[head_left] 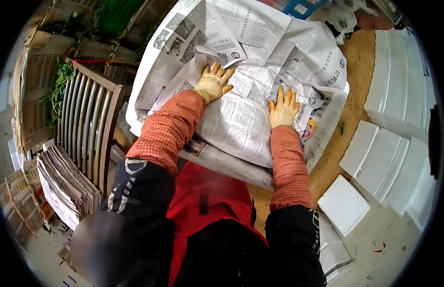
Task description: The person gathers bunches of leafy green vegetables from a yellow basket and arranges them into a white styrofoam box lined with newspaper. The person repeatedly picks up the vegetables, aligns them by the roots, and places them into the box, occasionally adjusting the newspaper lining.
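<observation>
Wrinkled newspaper sheets (236, 126) are spread over a white box, whose rounded rim (130, 112) shows at the left. My left hand (214, 85), in a cream glove with orange-stained fingers, lies flat on the paper left of the middle, fingers spread. Farther right, my right hand (283, 110) wears a similar glove and also presses flat on the paper, its fingers stretched out and slightly apart. Neither hand grips anything. Sheet edges stand up around both hands, and the paper hides whatever is beneath it.
A brown tabletop (360, 79) carries the box. To the left stand a slatted chair (86, 124), a stack of folded newspapers (71, 186) and crates with leafy greens (63, 86). White foam boxes (399, 95) line the right side. A blue crate (301, 6) and plastic bags (343, 20) are at the far end.
</observation>
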